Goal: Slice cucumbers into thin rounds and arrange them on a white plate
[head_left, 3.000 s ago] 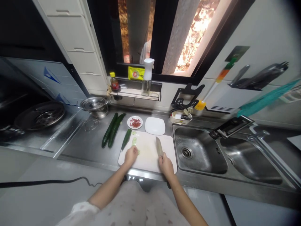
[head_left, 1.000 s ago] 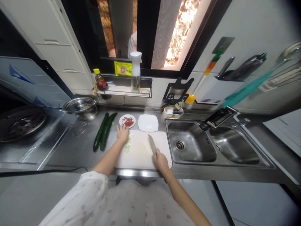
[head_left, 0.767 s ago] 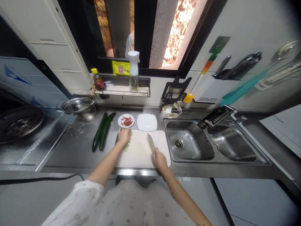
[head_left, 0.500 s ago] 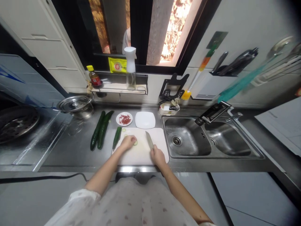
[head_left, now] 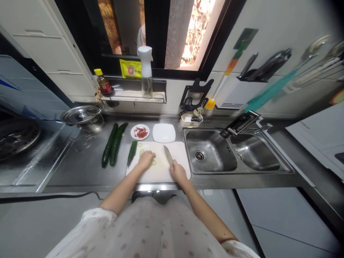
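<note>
Head camera view: your left hand [head_left: 146,160] rests palm down over a white rectangular cutting board [head_left: 161,176], fingers loosely bent, their tips at thin, round, pale-green cucumber slices [head_left: 153,162]; whether they pinch one, you cannot tell. More slices lie left of that hand, toward the board's far edge. Your right hand [head_left: 177,172] is closed around a steel-bladed kitchen knife [head_left: 168,154], its tip pointing away from you. A dark-green cut cucumber piece [head_left: 132,153] lies along the board's left side.

The slices are probably damp and clingy, so a light fingertip touch should serve best, with the blade kept well apart from your left fingers.

The brushed stainless-steel counter [head_left: 72,173] also bears two long dark-green cucumbers [head_left: 108,147], a round white plate [head_left: 132,132] of small red bits [head_left: 141,132] and a square white dish [head_left: 163,133]. A steel double sink [head_left: 217,157] sits right; a black-framed window [head_left: 156,36] faces you.
</note>
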`<control>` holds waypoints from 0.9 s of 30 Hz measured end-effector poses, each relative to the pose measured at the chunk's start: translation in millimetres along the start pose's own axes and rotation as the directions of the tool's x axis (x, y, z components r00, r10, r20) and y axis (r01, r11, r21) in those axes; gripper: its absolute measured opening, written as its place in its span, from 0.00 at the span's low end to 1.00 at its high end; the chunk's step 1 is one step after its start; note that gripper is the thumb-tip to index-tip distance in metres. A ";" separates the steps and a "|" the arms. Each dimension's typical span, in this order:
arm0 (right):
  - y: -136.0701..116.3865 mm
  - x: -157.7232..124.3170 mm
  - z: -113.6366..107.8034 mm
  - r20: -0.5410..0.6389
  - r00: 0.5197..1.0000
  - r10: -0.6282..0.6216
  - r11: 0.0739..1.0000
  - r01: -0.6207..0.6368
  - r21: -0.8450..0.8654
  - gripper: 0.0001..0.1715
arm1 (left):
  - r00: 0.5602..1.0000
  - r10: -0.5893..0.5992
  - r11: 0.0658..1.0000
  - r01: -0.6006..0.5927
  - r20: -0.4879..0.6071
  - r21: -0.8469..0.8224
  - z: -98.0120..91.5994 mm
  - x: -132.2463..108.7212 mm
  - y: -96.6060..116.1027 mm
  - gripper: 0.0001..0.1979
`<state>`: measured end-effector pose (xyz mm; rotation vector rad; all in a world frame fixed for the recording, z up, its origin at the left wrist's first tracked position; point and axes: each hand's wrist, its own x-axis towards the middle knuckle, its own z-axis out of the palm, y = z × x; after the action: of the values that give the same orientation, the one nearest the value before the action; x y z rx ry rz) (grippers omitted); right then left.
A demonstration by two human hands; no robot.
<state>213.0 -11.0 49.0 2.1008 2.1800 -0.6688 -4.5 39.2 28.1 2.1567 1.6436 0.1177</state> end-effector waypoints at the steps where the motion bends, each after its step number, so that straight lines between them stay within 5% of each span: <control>1: -0.6 -0.1 -2.4 0.006 1.000 -0.009 1.000 0.009 -0.007 0.14 | 0.998 -0.061 0.998 0.061 -0.006 -0.005 0.7 -2.6 -1.2 0.11; 5: -1.3 -3.1 -13.0 0.066 0.996 -0.052 0.997 0.055 -0.054 0.13 | 0.981 -0.191 0.981 0.191 0.024 -0.010 3.6 -10.3 -0.6 0.09; 16: -3.2 -30.0 -28.9 0.276 0.939 -0.204 0.942 0.265 -0.206 0.15 | 0.953 -0.299 0.953 0.300 0.042 -0.027 1.5 -6.7 0.4 0.10; 27: -12.5 -33.2 -21.8 0.310 0.927 -0.209 0.925 0.291 -0.245 0.17 | 0.934 -0.351 0.934 0.355 0.068 -0.046 4.0 -2.6 -2.4 0.11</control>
<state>209.5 -35.1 82.9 1.5014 2.2438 -0.5779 -6.2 36.2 24.0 1.7704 1.9374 -0.0055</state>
